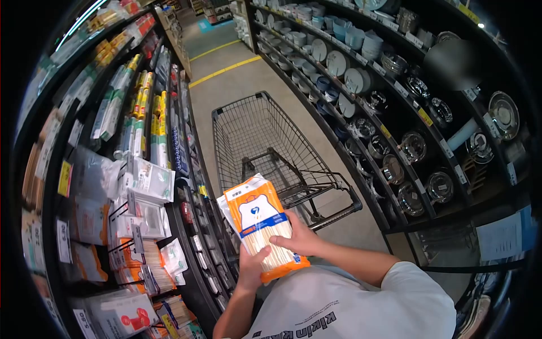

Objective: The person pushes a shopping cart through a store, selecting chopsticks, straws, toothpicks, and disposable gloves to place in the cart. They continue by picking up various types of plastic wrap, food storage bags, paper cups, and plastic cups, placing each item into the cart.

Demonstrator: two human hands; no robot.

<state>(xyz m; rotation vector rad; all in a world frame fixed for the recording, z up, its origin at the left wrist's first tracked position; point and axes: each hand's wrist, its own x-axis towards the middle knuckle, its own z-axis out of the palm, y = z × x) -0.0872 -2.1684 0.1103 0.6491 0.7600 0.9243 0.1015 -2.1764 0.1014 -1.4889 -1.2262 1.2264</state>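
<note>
An orange, white and blue pack of thin pale sticks (261, 217) is held up in front of my chest, tilted, with its printed front facing me. My left hand (254, 266) grips its lower left edge, thumb over the front. From the right side my right hand (299, 237) is closed round the pack, its thumb pressed on the clear window where the sticks show. A whitish plastic edge sticks out behind the pack on the left. Most of my fingers are hidden behind it.
A black wire shopping cart (257, 130) stands in the aisle just beyond the pack. On the left, shelves and hooks carry bagged goods, including similar orange stick packs (155, 263) and rolls (135, 135). The right shelf bears bowls (371, 45), plates (337, 63) and metal dishes.
</note>
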